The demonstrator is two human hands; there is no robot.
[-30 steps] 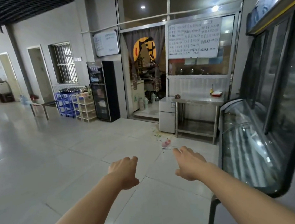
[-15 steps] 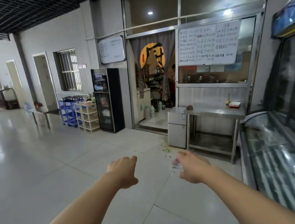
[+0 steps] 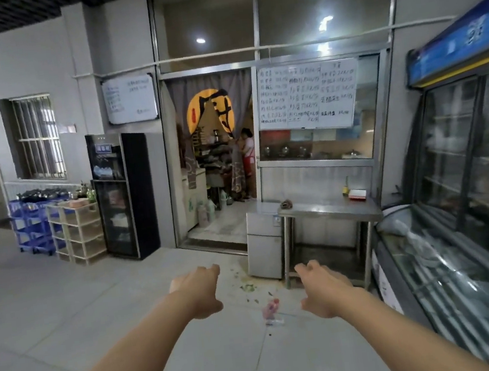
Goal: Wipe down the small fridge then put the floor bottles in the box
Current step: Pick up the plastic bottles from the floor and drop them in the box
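Two bare arms out in front, over the grey tiled floor (image 3: 68, 312). Left hand (image 3: 199, 291) with fingers (image 3: 211, 270) loose and a bit curled, holding nothing. Right hand (image 3: 322, 291) the same, fingers (image 3: 306, 266) spread and released, nothing in them.

Far ahead, a small fridge (image 3: 263, 244), silver, two doors, shut, standing on the floor right beside the left end of a steel worktop (image 3: 328, 210). On the worktop: a dark lump (image 3: 285, 203) at the left end, a red and white thing (image 3: 357, 194) at the far right.

On the floor between the two hands, a pink bottle (image 3: 271, 307) lying down, with a small clear thing (image 3: 275, 322) just near it. Green bits (image 3: 247, 287) scattered on the floor near the fridge.

Right side: a glass freezer chest (image 3: 461, 282) and a tall glass-door cooler (image 3: 476, 143). Left side, far: a black cabinet (image 3: 122, 196), cream shelves (image 3: 76, 232), blue racks (image 3: 28, 225).
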